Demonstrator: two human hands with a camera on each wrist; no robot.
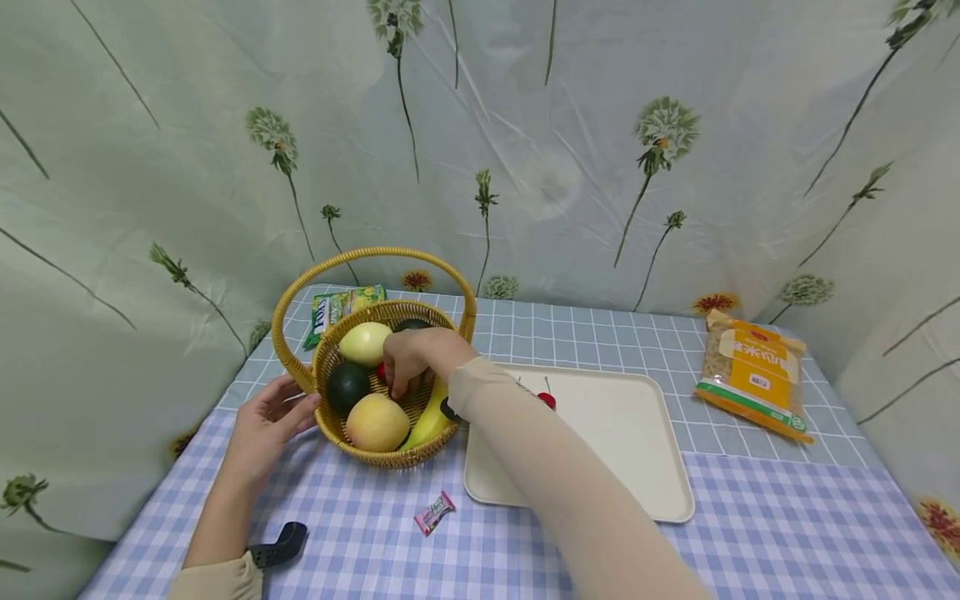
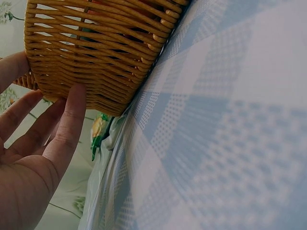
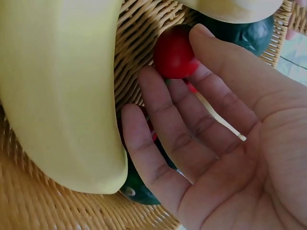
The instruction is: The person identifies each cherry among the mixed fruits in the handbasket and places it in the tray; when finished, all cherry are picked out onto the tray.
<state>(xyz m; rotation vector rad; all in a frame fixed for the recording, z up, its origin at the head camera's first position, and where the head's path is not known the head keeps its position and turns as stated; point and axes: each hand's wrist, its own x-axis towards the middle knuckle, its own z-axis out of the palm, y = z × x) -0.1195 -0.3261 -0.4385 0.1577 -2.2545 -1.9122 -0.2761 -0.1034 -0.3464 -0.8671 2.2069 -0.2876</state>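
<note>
My right hand [image 1: 416, 358] reaches down inside a wicker basket [image 1: 375, 457] with a tall handle. Its thumb and fingers pinch a small red cherry [image 3: 175, 52] close over the woven bottom. Around it lie a banana [image 1: 431, 417], a peach [image 1: 377, 422], a pale yellow-green fruit [image 1: 365, 343] and a dark green fruit [image 1: 347, 387]. More red and dark green shows behind the fingers in the right wrist view. At the basket's left side, my left hand [image 1: 262, 425] touches the outer wall with extended fingers, its thumb by the rim.
Right of the basket lies a cream tray [image 1: 622, 450] with a red cherry [image 1: 547, 401] on it, partly behind my right sleeve. A pink-wrapped candy [image 1: 434, 512] lies in front. A green snack bag [image 1: 318, 325] is behind the basket, a grain bag [image 1: 753, 375] far right.
</note>
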